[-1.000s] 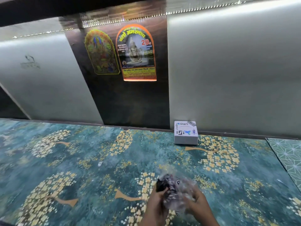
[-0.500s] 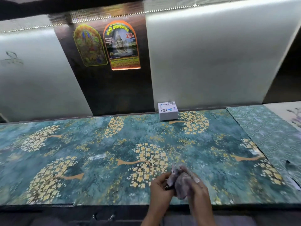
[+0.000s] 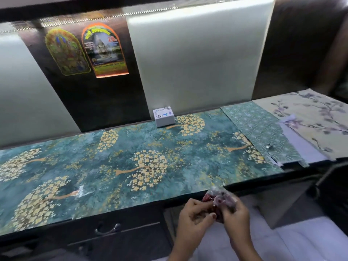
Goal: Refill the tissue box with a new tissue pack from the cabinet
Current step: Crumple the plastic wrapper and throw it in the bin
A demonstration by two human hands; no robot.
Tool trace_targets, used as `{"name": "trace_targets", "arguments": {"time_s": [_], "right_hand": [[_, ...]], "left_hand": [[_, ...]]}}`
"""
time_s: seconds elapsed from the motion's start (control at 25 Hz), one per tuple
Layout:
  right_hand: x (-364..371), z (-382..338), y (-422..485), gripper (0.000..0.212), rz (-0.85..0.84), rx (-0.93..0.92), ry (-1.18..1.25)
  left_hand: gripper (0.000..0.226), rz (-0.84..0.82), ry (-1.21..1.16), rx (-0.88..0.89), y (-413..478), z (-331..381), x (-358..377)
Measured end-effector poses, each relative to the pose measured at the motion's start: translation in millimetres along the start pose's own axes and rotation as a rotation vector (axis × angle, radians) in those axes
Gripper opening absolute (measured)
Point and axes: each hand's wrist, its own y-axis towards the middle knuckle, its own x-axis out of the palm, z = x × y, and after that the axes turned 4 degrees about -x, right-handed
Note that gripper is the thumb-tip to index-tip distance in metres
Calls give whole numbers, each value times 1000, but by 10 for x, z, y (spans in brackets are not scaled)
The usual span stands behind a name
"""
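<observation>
Both my hands hold a crumpled clear plastic wrapper [image 3: 220, 197] with dark red print, just in front of the counter's front edge. My left hand [image 3: 195, 213] pinches its left side and my right hand [image 3: 234, 213] closes around its right side. A small white box [image 3: 163, 116] with blue print stands at the back of the counter against the wall. No tissue pack is visible.
The counter [image 3: 113, 166] is covered with teal sheet printed with yellow trees; patterned sheets [image 3: 263, 132] lie on its right end. A drawer with a metal handle [image 3: 107, 229] sits under the counter edge. Two religious posters [image 3: 105, 51] hang on the dark wall panel.
The view has pulled back and tilted down. My hands with the wrapper have moved from above the counter to in front of its edge, to the right.
</observation>
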Motion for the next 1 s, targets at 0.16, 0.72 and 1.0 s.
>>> {"name": "trace_targets", "arguments": {"time_s": [0.16, 0.72, 1.0], "right_hand": [[-519, -70, -146, 21, -34, 41, -7], [-3339, 318, -281, 60, -228, 90, -386], [-4516, 1917, 330, 13, 349, 321, -709]], "left_hand": [[41, 85, -163, -154, -189, -43, 453], [37, 163, 201, -391, -655, -930, 3106], [14, -450, 393, -536, 185, -1800, 3748]]}}
